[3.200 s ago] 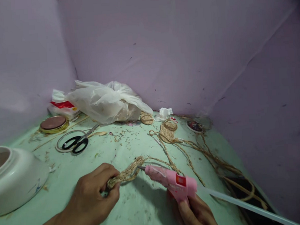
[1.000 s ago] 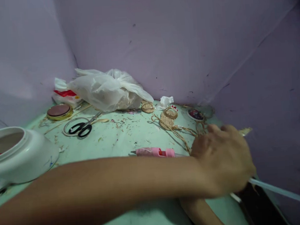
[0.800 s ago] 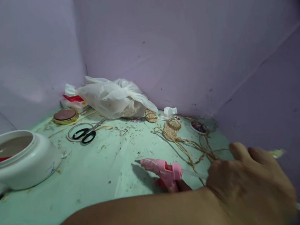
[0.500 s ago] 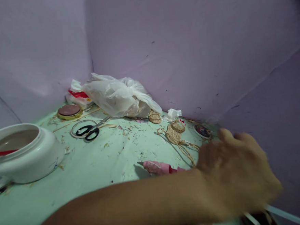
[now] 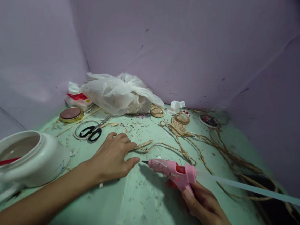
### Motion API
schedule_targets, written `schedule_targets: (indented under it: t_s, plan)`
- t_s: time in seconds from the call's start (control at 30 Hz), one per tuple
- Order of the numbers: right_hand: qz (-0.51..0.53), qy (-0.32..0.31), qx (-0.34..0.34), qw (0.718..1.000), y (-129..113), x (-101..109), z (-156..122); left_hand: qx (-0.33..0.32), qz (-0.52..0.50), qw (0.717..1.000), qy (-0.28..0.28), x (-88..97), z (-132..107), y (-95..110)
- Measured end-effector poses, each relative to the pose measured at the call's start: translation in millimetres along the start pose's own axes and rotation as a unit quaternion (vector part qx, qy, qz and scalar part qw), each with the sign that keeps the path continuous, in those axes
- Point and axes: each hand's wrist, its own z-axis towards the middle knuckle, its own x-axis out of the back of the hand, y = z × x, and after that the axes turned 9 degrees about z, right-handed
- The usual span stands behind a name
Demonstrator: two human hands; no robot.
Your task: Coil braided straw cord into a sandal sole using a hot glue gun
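Observation:
My left hand (image 5: 117, 156) lies palm down on the table, thumb stretched out away from the fingers. Right beside its index finger is a flattened, braided end of jute twine (image 5: 143, 145); whether the finger presses on it I cannot tell. My right hand (image 5: 201, 203) is closed around the handle of a pink glue gun (image 5: 173, 171). The gun's dark nozzle points left, just short of my left thumb tip. Out of its back runs a long, pale glue stick (image 5: 260, 190) toward the right edge. A wound twine piece (image 5: 179, 124) lies behind the gun.
Black-handled scissors (image 5: 93, 130) lie on a ring beyond my left hand. A white pot (image 5: 50, 157) stands at left. A tied plastic bag (image 5: 118, 94) rests against the wall, near a round tin (image 5: 71, 114). Loose twine strands (image 5: 236, 168) trail over the right side.
My left hand has swung from the far right to mid-table, and a twine end now lies beside it. My right hand now shows, holding the glue gun, whose rear was covered before.

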Motion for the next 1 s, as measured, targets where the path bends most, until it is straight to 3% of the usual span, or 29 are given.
schedule_targets:
  t_s: [0.1, 0.17, 0.3, 0.53, 0.7, 0.87, 0.97, 1.0]
  plan:
    - [0.001, 0.003, -0.026, 1.000, -9, 13, 7, -0.012, 0.001, 0.999, 0.041, -5.2, -2, 5]
    - [0.055, -0.016, -0.019, 0.998, -20, 22, 17, -0.015, -0.002, 0.998, 0.064, -11.7, -3, 7]
    - [0.158, 0.045, -0.004, 0.986, -43, 28, 48, -0.014, -0.029, 0.996, 0.084, -22.6, -13, 9]
    - [0.065, 0.057, -0.009, 0.996, -52, 18, 116, 0.036, -0.118, 0.988, 0.087, -22.1, -34, 16]
    - [-0.023, 0.058, -0.011, 0.998, -55, 23, 151, 0.005, -0.118, 0.986, 0.117, -27.6, -37, 14]
    - [-0.169, 0.117, 0.043, 0.978, -68, 28, 143, -0.008, -0.085, 0.989, 0.119, -30.5, -40, 16]
    - [-0.225, 0.136, 0.141, 0.954, -72, 9, 114, -0.007, -0.091, 0.989, 0.113, -30.1, -42, 16]
    - [-0.256, 0.086, 0.225, 0.936, -72, -1, 104, -0.009, -0.093, 0.990, 0.109, -29.9, -42, 16]
